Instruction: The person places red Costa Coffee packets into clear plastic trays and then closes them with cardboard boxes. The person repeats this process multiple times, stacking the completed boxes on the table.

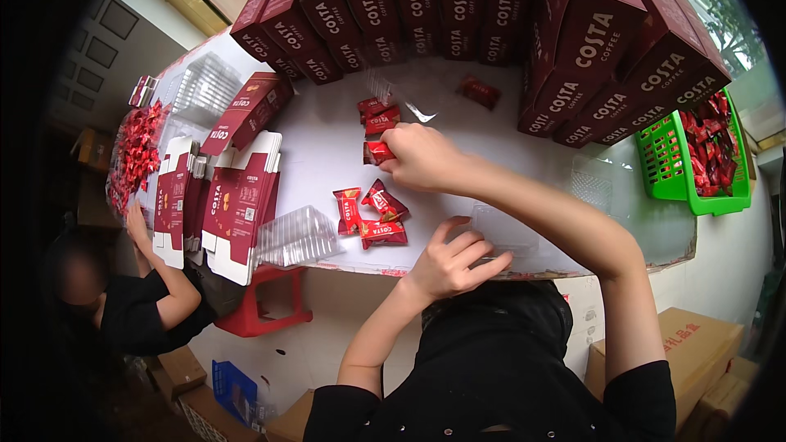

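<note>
My right hand (424, 156) pinches a small red wrapped packet (376, 152) near the table's middle. Two more red packets (382, 120) lie just beyond it. Several red and maroon packets (384, 232) rest in a loose group nearer me. My left hand (451, 261), fingers spread, is at the table's near edge beside a clear plastic tray (503, 230); whether it touches the tray is hard to tell. Another clear ridged tray (299, 236) stands left of the group. A single maroon packet (479, 92) lies towards the boxes at the back.
Stacked maroon Costa Coffee boxes (454, 12) line the back. Flat cartons (236, 215) lean at left near clear trays (206, 89) and a heap of red packets (138, 147). A green basket (663, 166) of packets stands right. A co-worker's hand (136, 221) is far left, near a red stool (264, 322).
</note>
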{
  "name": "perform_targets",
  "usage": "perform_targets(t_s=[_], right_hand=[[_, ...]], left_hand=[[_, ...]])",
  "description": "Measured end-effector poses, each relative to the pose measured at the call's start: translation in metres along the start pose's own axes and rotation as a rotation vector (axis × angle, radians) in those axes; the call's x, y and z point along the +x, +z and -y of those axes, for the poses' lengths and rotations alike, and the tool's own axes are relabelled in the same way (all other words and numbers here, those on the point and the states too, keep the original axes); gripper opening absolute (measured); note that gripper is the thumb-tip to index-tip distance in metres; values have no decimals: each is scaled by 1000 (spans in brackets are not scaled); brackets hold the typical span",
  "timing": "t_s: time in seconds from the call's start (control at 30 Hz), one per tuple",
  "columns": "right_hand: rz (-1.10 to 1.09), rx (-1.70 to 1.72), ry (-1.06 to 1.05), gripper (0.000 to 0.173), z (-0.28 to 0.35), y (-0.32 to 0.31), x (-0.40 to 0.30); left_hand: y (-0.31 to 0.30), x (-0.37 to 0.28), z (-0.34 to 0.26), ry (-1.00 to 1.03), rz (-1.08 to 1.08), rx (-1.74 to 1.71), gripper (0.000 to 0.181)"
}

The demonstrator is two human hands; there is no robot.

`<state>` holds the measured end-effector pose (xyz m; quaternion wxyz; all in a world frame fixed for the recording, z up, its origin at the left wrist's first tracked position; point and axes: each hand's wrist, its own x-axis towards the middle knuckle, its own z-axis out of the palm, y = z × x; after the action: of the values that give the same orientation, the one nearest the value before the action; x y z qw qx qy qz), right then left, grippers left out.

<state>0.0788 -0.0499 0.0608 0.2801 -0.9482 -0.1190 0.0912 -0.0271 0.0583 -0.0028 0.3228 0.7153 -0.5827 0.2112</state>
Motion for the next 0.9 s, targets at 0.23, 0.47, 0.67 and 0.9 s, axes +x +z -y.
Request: perform_targets(t_s=[0.23,0.47,0.67,0.9], right_hand=[[-7,62,31,36,32,16,-32],[-114,71,-43,23,15,40,-29],[-171,197,-117,15,2,-3,-56],[-30,419,-310,19,-23,-72,-120]], left_hand=[[6,-8,-2,-8,-29,69,23],[3,-2,-4,-37,-46,-100,29],[1,-4,-3,-23,-19,-91,34],[1,-1,-4,-68,-170,-115,36]])
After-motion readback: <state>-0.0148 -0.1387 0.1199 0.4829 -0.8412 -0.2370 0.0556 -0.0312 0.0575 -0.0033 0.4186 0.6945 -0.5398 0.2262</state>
